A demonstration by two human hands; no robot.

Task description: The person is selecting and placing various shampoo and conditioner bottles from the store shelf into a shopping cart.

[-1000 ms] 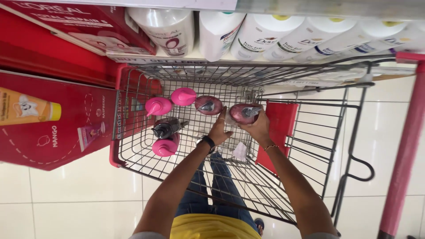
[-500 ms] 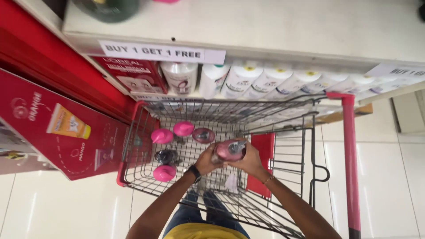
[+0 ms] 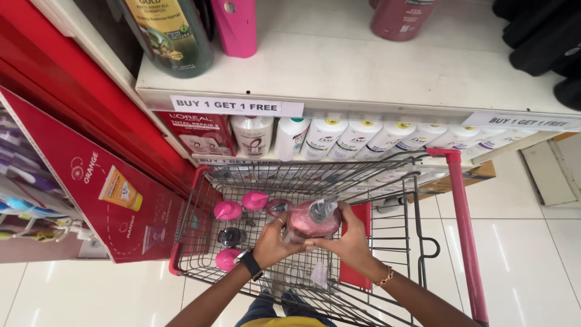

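Above the wire trolley [image 3: 200, 242], pink pump bottle [image 3: 311, 221] gripped two-handed.
Left hand [image 3: 272, 242] and right hand [image 3: 348, 242] wrapped around glossy rounded plastic (clear wrap over pump); pink domed caps [image 3: 227, 210] below.

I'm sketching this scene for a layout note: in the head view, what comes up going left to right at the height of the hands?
Red display panel → pink round bottle caps in the red wire shopping cart → left hand → pink pump bottle held in both hands → right hand → cart's red handle bar.
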